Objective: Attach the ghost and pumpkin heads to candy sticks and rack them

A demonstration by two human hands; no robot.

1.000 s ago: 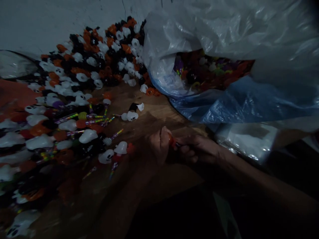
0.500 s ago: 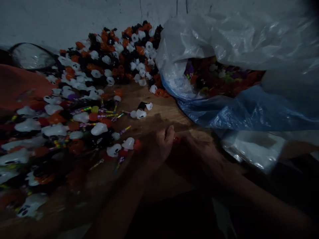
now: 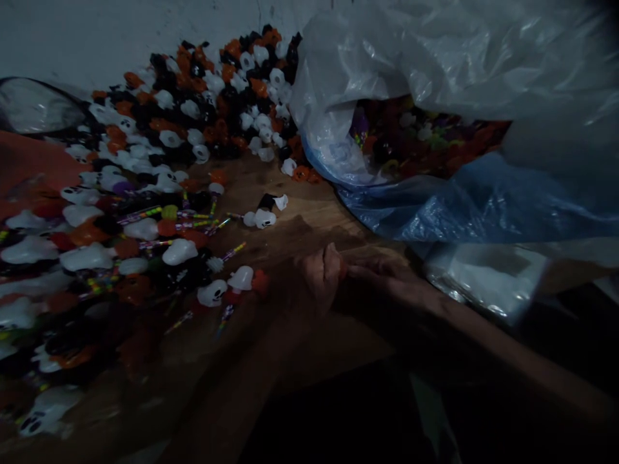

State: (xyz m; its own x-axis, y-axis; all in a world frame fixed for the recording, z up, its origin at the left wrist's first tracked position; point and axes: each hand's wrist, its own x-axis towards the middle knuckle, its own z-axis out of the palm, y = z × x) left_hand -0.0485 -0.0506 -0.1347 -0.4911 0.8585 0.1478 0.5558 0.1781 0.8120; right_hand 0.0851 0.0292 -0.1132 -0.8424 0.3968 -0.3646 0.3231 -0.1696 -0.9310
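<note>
My left hand (image 3: 322, 274) is closed around a small orange piece (image 3: 343, 267), mostly hidden, above the wooden table (image 3: 309, 219). My right hand (image 3: 387, 274) reaches in from the right, its fingertips pressed together at that same piece. Dim light hides the finer detail of both hands. Left of them lie a white ghost piece (image 3: 211, 293), another white piece (image 3: 240, 278) and an orange-red piece (image 3: 260, 282). Farther up the table is a white ghost with a black part (image 3: 265, 219).
Many ghost-topped tubes with coloured beads (image 3: 87, 256) cover the left side. A heap of orange, black and white pieces (image 3: 217, 103) lies by the wall. At right are a large plastic bag (image 3: 435, 206) of colourful pieces and clear plastic packaging (image 3: 488, 277).
The view has shifted slightly, so the table items appear farther left and higher. My right hand's fingers have come closer to my left hand, and the orange piece is more covered.
</note>
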